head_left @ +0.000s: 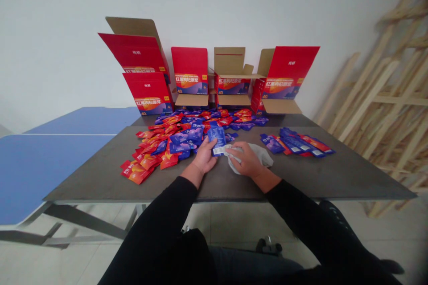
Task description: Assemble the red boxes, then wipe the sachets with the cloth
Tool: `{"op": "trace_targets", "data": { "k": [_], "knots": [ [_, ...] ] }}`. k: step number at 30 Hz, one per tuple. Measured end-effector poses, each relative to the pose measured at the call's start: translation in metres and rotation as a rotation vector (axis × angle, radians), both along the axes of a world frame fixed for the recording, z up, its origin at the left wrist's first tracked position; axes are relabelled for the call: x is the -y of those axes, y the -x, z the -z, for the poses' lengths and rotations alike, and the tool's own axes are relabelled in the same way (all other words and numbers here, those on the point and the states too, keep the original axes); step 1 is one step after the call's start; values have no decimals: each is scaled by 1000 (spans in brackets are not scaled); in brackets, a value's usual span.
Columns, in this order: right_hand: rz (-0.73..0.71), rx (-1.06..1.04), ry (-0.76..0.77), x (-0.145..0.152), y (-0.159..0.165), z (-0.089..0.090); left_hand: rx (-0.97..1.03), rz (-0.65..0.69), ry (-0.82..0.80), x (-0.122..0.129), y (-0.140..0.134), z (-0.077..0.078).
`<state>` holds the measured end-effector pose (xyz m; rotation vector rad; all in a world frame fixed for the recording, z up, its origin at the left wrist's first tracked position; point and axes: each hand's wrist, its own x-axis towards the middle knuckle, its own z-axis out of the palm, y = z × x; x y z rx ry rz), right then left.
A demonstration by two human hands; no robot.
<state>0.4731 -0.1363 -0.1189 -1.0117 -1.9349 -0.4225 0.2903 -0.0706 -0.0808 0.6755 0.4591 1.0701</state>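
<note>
Between the thumb and fingers of my left hand (204,156) is a blue pouch (217,137), its printed face with a white barcode toward me. My right hand (245,159) grips a white cloth (262,155), part of which touches the pouch's lower right corner. The rest of the cloth spreads on the table under and beside that hand. To the left lies a loose heap of red pouches (138,170) and blue pouches (187,136). A smaller group of blue pouches (296,143) and red ones rests to the right, lying side by side and overlapping.
Open red cartons (150,93), (191,78), (233,84), (284,82) with raised flaps line the back of the grey table (110,187). A blue table-tennis table (60,160) adjoins on the left. Wooden frames (384,98) lean at the right wall.
</note>
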Motion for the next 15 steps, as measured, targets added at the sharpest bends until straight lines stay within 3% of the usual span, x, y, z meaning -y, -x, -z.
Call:
{"op": "trace_targets", "data": {
  "k": [6,15],
  "knots": [
    [-50,213,11,1,5,-1,-36,85,-58,5,-2,3],
    [146,69,66,-6,0,6,-128,203,-30,8,-4,10]
  ]
}}
